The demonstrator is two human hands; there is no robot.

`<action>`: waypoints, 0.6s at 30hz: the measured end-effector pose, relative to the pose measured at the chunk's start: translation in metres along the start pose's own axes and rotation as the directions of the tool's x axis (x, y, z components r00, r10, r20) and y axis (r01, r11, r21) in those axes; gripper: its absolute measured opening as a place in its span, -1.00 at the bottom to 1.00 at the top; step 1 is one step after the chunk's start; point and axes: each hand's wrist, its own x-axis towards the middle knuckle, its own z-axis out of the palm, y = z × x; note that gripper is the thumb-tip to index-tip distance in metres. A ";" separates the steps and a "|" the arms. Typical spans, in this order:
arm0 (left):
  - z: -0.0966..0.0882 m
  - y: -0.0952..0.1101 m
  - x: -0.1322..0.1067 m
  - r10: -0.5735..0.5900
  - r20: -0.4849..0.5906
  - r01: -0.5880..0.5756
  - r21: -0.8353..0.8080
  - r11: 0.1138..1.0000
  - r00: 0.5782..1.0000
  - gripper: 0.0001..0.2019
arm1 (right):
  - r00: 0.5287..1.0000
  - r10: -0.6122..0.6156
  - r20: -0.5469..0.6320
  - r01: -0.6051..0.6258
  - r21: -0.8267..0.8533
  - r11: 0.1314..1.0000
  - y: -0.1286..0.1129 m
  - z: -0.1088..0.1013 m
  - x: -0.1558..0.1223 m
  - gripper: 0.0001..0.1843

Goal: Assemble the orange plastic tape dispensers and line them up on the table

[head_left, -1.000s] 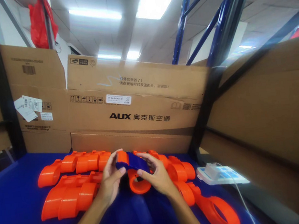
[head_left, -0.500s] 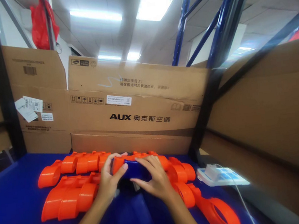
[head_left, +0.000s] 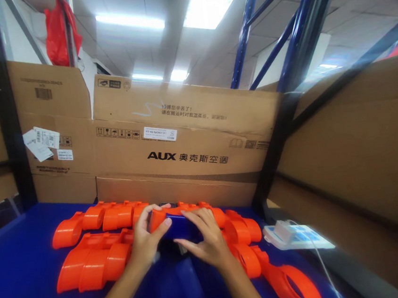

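Note:
My left hand (head_left: 149, 232) is closed on the left end of an orange plastic piece (head_left: 157, 218), its thumb lying against a dark blue, glossy curved piece (head_left: 183, 225). Opposite it, my right hand (head_left: 206, 238) grips the blue piece, fingers over its top edge and thumb under its lower edge. The orange and blue pieces touch; whether they are joined I cannot tell. Rows of similar orange plastic rings (head_left: 103, 268) lie to the left, and more orange rings (head_left: 241, 230) lie behind and right of my hands. A dark object below the blue piece is mostly hidden.
A blue surface (head_left: 22, 262) carries everything. At the right edge sits a white power strip (head_left: 297, 236) with a plug and a white cable (head_left: 321, 264). One large orange ring (head_left: 298, 285) lies near front right. Cardboard panels (head_left: 188, 178) and dark rack posts (head_left: 271, 160) enclose the back and sides.
The view has shifted very slightly, so the surroundings sit a little farther right. Both hands keep the same grip on the orange and blue pieces.

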 end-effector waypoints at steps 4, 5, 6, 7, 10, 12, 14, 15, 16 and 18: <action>0.000 0.002 0.000 -0.005 -0.004 0.005 -0.008 1.000 1.000 -0.62 | 1.000 0.024 0.016 -0.024 0.018 1.000 -0.001 0.000 0.000 -0.26; 0.001 0.003 0.000 -0.009 -0.007 0.009 -0.009 1.000 1.000 -0.62 | 0.999 0.028 0.016 -0.029 0.019 0.999 -0.001 0.000 0.000 -0.26; 0.001 0.003 0.000 -0.012 -0.010 0.012 -0.011 1.000 1.000 -0.62 | 0.999 0.032 0.016 -0.032 0.020 0.999 -0.002 -0.001 0.000 -0.26; 0.001 0.004 0.000 -0.013 -0.011 0.013 -0.014 1.000 1.000 -0.61 | 0.999 0.033 0.016 -0.034 0.020 0.999 -0.002 -0.001 0.000 -0.26; 0.000 0.003 0.001 -0.020 -0.018 0.020 -0.019 1.000 1.000 -0.61 | 0.999 0.026 0.019 -0.026 0.018 0.999 -0.003 0.000 0.000 -0.25; -0.001 0.003 0.001 -0.029 -0.027 0.028 -0.022 0.999 0.999 -0.62 | 1.000 0.019 0.016 -0.019 0.015 1.000 -0.003 0.000 -0.001 -0.25; -0.001 0.002 0.002 -0.033 -0.027 0.032 -0.029 0.999 0.999 -0.62 | 1.000 0.017 0.013 -0.017 0.007 1.000 -0.002 0.001 -0.001 -0.24; -0.002 0.002 0.002 -0.031 -0.024 0.030 -0.028 0.999 0.999 -0.63 | 1.000 0.019 0.011 -0.019 0.003 1.000 -0.002 0.001 -0.001 -0.24; -0.002 0.002 0.002 -0.026 -0.022 0.026 -0.024 0.999 0.999 -0.63 | 1.000 0.021 0.008 -0.021 -0.001 1.000 -0.003 0.001 -0.001 -0.24; -0.001 0.002 0.001 -0.014 -0.026 0.014 -0.012 1.000 1.000 -0.62 | 1.000 0.029 -0.001 -0.029 -0.002 1.000 -0.004 0.001 0.000 -0.25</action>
